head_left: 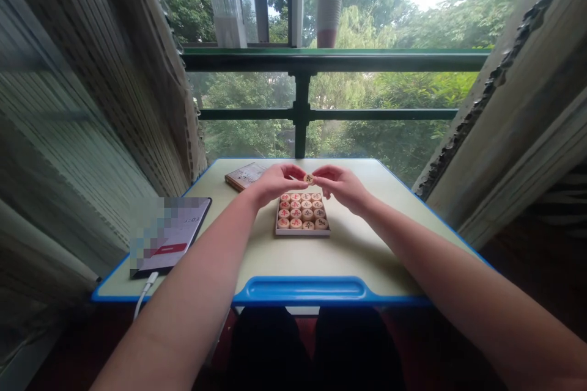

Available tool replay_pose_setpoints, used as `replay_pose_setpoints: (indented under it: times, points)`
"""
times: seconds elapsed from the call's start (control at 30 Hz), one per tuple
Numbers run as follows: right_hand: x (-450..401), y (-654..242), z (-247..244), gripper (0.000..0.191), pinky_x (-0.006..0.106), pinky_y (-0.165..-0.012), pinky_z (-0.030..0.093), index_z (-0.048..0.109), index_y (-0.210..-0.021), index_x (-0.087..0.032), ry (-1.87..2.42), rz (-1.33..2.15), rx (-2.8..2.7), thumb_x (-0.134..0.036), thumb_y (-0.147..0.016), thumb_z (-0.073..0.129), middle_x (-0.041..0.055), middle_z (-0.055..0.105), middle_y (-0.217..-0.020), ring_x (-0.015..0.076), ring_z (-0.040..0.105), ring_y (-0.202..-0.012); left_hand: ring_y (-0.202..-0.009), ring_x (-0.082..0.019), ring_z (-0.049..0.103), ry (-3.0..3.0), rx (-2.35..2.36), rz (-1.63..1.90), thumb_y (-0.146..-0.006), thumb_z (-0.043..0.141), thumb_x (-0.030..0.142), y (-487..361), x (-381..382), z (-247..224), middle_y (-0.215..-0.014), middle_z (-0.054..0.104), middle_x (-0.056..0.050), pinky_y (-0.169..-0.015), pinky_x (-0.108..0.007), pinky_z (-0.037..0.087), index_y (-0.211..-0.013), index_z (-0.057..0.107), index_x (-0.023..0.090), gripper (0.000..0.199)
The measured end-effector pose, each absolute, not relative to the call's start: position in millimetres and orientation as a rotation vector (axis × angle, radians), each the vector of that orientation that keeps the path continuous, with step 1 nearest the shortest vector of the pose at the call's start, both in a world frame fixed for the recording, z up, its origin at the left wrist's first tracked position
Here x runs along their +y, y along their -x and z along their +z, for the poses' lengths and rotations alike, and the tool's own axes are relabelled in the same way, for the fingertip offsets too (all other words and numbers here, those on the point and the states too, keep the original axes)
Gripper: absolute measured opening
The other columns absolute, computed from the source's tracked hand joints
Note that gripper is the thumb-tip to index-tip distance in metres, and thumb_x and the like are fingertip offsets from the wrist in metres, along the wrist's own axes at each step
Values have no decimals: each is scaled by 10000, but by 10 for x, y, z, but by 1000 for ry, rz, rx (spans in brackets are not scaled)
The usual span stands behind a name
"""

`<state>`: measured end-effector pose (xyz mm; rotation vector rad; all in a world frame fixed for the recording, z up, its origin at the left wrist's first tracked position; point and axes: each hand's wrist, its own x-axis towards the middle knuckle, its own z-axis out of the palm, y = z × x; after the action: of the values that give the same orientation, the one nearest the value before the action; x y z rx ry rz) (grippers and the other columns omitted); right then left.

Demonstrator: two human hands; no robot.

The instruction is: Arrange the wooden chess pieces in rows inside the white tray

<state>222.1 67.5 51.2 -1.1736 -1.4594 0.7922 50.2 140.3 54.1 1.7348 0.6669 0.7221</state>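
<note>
Between my two hands, just above the far edge of the box, is a round wooden Chinese chess piece [309, 179] with a dark character facing me. My left hand [280, 182] pinches it from the left with thumb and fingers. From the right, the fingertips of my right hand [340, 186] close on the same piece. Below them a shallow white box [302, 233] lies on the table, filled with rows of chess pieces [296, 214]. Red characters mark the pieces on the left, dark ones those on the right. Part of the box's far edge is hidden by my hands.
The pale table [389, 244] has a blue rim with a moulded tray [305, 288] at the front. A patterned box lid [245, 176] lies at the back left. A tablet [172, 238] with a white cable [145, 293] sits at the left. Beyond stands a green railing [339, 61].
</note>
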Motion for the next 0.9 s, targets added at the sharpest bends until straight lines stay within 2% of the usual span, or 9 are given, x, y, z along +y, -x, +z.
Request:
replay_pose_setpoints:
  times: [0.17, 0.33, 0.57, 0.9]
  points:
    - [692, -2214, 503, 220, 206, -435, 393, 628, -811, -141, 1155, 854, -1362, -295, -671, 699, -2, 617, -696, 49, 459, -459, -807, -154, 587, -1772, 648, 783, -603, 761, 247, -496, 1421, 522, -921, 635, -67, -754, -326, 452, -1030, 613, 156, 461]
    - [704, -2203, 461, 246, 207, -446, 390, 630, -824, -144, 1145, 864, -1366, -325, -674, 701, 3, 620, -710, 55, 471, -487, -816, -166, 586, -1814, 611, 775, -628, 744, 310, -496, 1437, 500, -938, 652, -93, -755, -327, 450, -947, 655, 127, 379]
    - [708, -2226, 453, 318, 205, -449, 390, 635, -862, -150, 1151, 822, -1397, -399, -678, 703, 25, 639, -741, 80, 524, -542, -799, -161, 588, -1803, 616, 787, -620, 747, 341, -500, 1445, 490, -920, 661, -80, -743, -320, 446, -935, 663, 134, 386]
    - [719, -2238, 430, 324, 226, -506, 415, 665, -850, -141, 1202, 842, -1443, -384, -647, 732, 37, 656, -766, 89, 529, -582, -822, -176, 607, -1725, 628, 775, -584, 779, 281, -485, 1425, 511, -894, 682, -91, -782, -339, 454, -926, 675, 120, 392]
